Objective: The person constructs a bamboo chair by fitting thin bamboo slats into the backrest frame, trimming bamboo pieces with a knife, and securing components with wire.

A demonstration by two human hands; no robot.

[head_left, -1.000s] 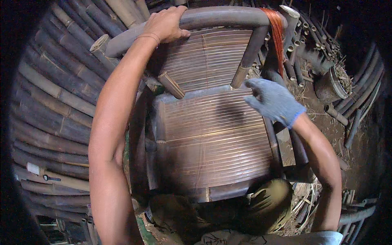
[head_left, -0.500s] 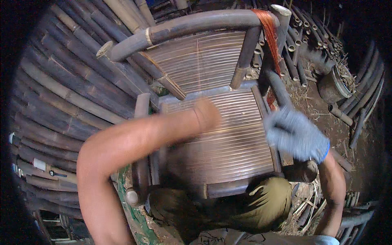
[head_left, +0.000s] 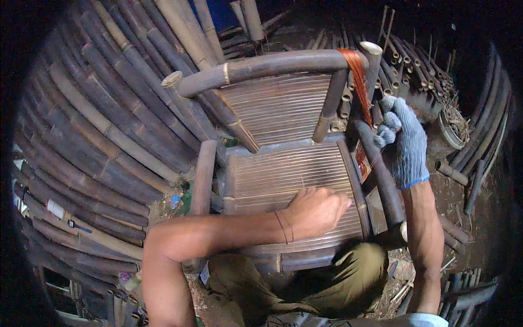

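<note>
A dark bamboo chair (head_left: pixel 283 61) with a slatted back and slatted seat stands before me. My left hand (head_left: pixel 320 211), bare with a thin cord at the wrist, is over the right half of the seat, its fingers curled together; what they hold, if anything, is hidden. My right hand (head_left: pixel 406 143), in a grey-blue knit glove, is beside the right armrest (head_left: pixel 381 171) with its fingers bent inward; I cannot make out anything in them. A bundle of orange cord (head_left: pixel 357 73) is looped over the top rail at the right back post and hangs down along it.
Long dark bamboo poles (head_left: pixel 103 117) lie side by side along the left. Cut bamboo pieces (head_left: pixel 417 71) are piled at the back right, near a round container (head_left: pixel 449 131) of shavings. My knees (head_left: pixel 357 272) are against the chair's front.
My left hand has moved right and nearer to me across the seat. The gloved right hand has gone up and away from me along the armrest. The chair sits lower in view.
</note>
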